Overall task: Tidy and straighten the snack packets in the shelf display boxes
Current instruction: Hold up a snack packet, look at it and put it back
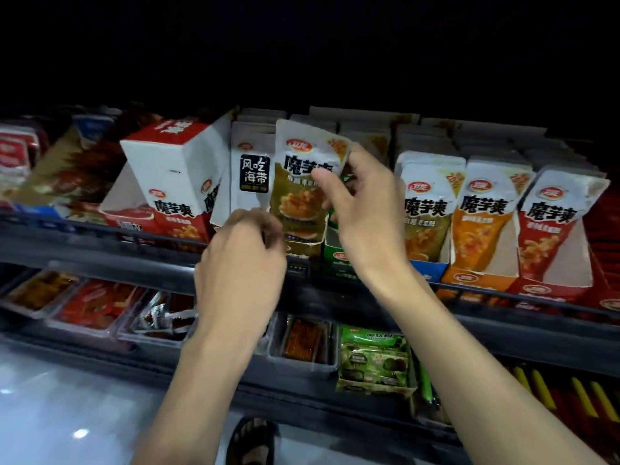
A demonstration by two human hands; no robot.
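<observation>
An olive-green and white snack packet (303, 182) stands tilted above its open display box (302, 248) on the upper shelf. My right hand (360, 209) pinches its right edge between thumb and fingers. My left hand (248, 260) is curled at the packet's lower left corner; whether it grips the packet is unclear. Just left stands a white packet with a black label (253, 176). To the right, upright rows of olive (427, 209), orange (483, 213) and red (550, 223) packets fill their boxes. A green box (335, 253) is partly hidden behind my right hand.
A red-and-white carton (174, 172) sits tilted at the left of the upper shelf. A dark shelf rail (100, 243) runs along the front. Below it, clear trays (94, 307) hold red and orange snacks, beside a green camouflage box (374, 360). My sandalled foot (251, 441) shows on the floor.
</observation>
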